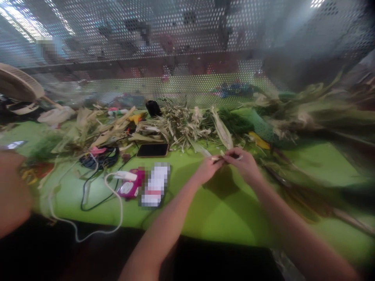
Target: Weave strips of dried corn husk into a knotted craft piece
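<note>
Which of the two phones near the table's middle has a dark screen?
The farther phone, lying by the dried husks; the nearer phone, beside the purple device, has a bright screen.

The husks (222, 130) look rough and papery, the phone (152, 150) glossy, the tabletop (211, 218) smooth.

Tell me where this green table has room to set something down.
Bare table lies between the left hand, right hand and the near edge, partly shaded. Another patch, blurred, seems open right of the basket. Crowded: the back, heaped with dry husks, and the left, with phones and a white cable.
</note>
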`<state>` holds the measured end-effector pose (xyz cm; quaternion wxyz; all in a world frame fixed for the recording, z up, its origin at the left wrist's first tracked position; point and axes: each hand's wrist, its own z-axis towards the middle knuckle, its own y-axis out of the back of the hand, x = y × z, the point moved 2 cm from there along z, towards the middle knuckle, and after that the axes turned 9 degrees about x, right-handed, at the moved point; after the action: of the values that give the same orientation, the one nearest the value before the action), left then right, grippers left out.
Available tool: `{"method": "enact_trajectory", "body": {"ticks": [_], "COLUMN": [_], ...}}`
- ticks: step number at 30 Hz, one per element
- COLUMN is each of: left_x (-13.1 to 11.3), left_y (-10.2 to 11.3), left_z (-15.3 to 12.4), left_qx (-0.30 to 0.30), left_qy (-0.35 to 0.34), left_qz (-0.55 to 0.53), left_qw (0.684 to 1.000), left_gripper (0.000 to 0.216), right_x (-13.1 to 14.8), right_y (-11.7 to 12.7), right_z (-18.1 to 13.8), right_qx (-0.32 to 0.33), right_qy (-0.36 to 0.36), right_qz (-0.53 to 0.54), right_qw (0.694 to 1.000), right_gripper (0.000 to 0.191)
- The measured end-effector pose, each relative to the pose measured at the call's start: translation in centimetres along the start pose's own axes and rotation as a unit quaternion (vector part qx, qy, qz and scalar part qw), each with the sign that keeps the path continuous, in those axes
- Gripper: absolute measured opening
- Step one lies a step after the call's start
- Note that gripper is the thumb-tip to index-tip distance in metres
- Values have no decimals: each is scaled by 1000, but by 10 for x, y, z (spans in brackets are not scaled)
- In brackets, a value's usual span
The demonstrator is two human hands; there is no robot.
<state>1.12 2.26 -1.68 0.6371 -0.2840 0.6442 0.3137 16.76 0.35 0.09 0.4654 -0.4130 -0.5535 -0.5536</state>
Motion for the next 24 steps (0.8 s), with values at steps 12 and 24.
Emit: {"method": "enact_trajectory", "body": {"ticks": [12, 24], "left_x": [0, 11], "left_y": [-6, -4], "left_z": [-2, 2], "left_qx": [-38, -109], "left_qy": [16, 17], "left_qz": [-96, -224], "left_qw": [995, 968], "left_gripper": [36, 36], "right_x": [4, 1], "right_y": [-1, -1], "right_z": [2, 0], "right_qx": [-25, -40], "right_qy": [0, -15], "right_qz": [59, 20], "right_qw": [998, 999], "right_gripper": [30, 40]}}
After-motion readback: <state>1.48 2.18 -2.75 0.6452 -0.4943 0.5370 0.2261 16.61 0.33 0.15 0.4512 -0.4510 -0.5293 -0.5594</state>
